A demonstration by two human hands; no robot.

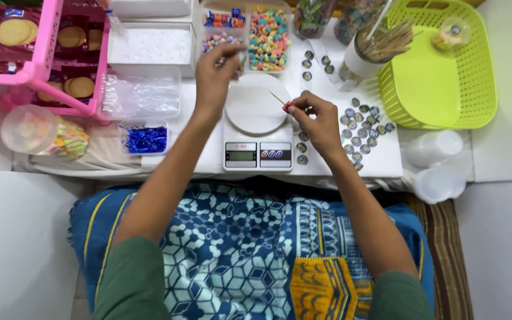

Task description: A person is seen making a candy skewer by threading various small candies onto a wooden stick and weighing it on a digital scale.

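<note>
My right hand (pixel 316 120) pinches a thin wooden skewer (pixel 278 98) with a small red sweet at its lower end, just right of the white kitchen scale (pixel 257 127). The skewer's tip points up-left over the scale's round pan. My left hand (pixel 216 72) reaches forward past the scale to a clear tray of small pastel candies (pixel 219 39), fingers bunched at its edge; whether it has a candy between them is hidden. A bigger tray of mixed colourful candies (pixel 269 39) lies just to the right of that hand.
A lime plastic basket (pixel 440 77) and a cup of wooden skewers (pixel 380 47) stand at right, round stickers (pixel 361 130) beside the scale. At left are a pink rack of biscuits (pixel 42 53), clear bags (pixel 140 95), blue twist ties (pixel 144 139) and a candy tub (pixel 45 133).
</note>
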